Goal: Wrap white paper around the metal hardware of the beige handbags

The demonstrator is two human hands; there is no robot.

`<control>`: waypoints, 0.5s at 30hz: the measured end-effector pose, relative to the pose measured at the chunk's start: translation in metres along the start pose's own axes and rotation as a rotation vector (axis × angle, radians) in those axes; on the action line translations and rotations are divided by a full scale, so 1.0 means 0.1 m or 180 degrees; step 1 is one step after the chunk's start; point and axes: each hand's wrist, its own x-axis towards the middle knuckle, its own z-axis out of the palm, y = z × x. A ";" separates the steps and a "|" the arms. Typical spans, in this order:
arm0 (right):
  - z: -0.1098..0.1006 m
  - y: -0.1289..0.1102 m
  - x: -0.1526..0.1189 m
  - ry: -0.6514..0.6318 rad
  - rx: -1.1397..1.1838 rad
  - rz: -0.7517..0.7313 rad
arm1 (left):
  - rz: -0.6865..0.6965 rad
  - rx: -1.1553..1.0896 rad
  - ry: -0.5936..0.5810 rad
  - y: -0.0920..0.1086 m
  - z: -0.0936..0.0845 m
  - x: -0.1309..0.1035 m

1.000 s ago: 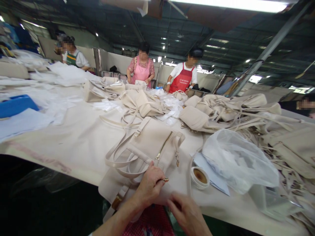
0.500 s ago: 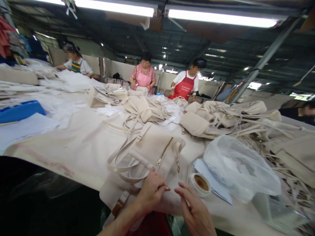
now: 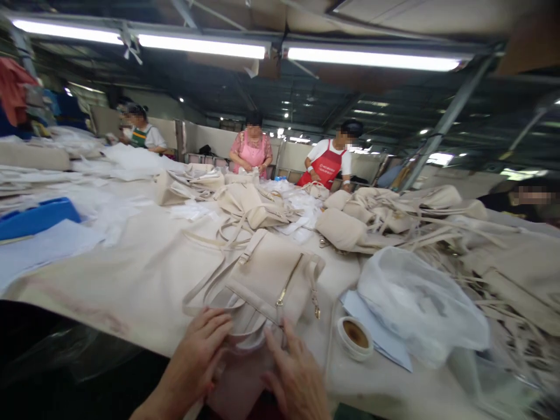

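A beige leather-like bag with a slanted gold zipper lies on the pale, cloth-like counter, its near end in front of the person. Flat beige straps loop out along its left side.

The left hand is at the bag's near left, back upward, fingers bent and close together beside the lowest strap loop. Its thumb side is blurred, so I cannot tell whether its grip pinches anything. The right hand is at the near end of the bag, its grip loosely spread, with the index and middle fingertips at the seam below the zipper and the thumb held apart, pointing toward the left hand.

Right of the bag stands a round white tub with brown contents, perhaps glue. Behind and beside it are pale blue paper sheets and a crumpled translucent plastic bag. More beige bags are heaped farther back and to the right. Across the counter are a person in a pink apron and a person in a red apron.
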 end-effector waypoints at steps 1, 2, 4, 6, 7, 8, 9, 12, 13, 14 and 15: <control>0.01 0.01 0.12 -0.0071 -0.0145 0.0050 | 0.0121 0.0070 0.0016 -0.07 0.07 0.03; 0.00 0.04 0.26 -0.0126 -0.0272 0.0190 | 0.0219 0.0085 0.0037 -0.12 0.17 0.08; -0.07 0.17 0.57 -0.0234 -0.0397 0.0528 | 0.0269 0.0031 0.0109 -0.14 0.40 0.22; -0.17 0.33 0.84 -0.0308 -0.0424 0.0779 | 0.0160 -0.0021 0.0168 -0.06 0.64 0.41; -0.23 0.39 0.93 -0.0306 -0.0456 0.0853 | 0.0092 -0.0041 0.0166 0.00 0.75 0.50; -0.28 0.44 0.98 -0.0263 -0.0500 0.0896 | 0.0036 -0.0066 0.0146 0.06 0.84 0.60; -0.33 0.47 0.99 -0.0193 -0.0518 0.0913 | -0.0002 -0.0100 0.0109 0.11 0.93 0.68; -0.45 0.46 0.82 -0.0077 -0.0396 0.0905 | -0.0063 -0.0229 0.0085 0.14 1.09 0.90; -0.48 0.45 0.70 -0.0090 -0.0330 0.0891 | -0.0090 -0.0250 0.0170 0.10 1.12 0.95; -0.52 0.45 0.56 -0.0089 -0.0257 0.0852 | -0.0109 -0.0251 0.0294 0.05 1.14 1.00; -0.55 0.46 0.41 -0.0036 -0.0171 0.0778 | -0.0080 -0.0228 0.0426 -0.01 1.16 1.03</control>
